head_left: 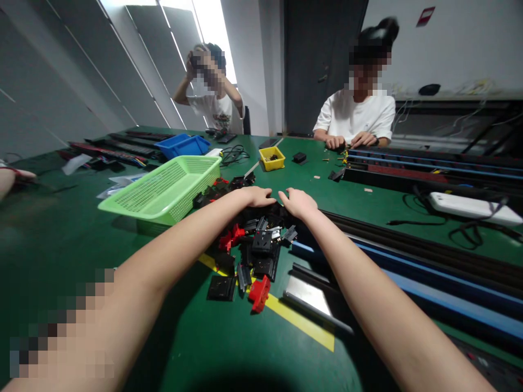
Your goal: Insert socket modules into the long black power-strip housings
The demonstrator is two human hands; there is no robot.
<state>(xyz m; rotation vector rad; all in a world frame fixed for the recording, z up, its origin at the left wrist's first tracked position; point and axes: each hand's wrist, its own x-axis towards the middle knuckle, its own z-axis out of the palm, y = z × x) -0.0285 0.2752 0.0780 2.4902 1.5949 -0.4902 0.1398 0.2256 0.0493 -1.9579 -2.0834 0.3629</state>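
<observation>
My left hand [258,197] reaches over the far side of a heap of black plastic parts [261,242], fingers stretched out and pointing right. Facing it, my right hand [300,202] is open with its fingers apart, at the heap's far right side. Nothing shows gripped in either hand, though dark parts lie just below the fingers. Among the black pieces are red plastic parts [232,238], and a separate red part [259,294] lies at the near end. Close by is a square black piece [221,288]. More dark parts continue behind my left wrist.
A green plastic basket [163,209] stands left of the heap, with a blue bin [182,145] behind it. Farther back is a small yellow box [272,158]. Long black and blue rails [392,283] lie right, near a white power strip [476,208]. Two people sit opposite.
</observation>
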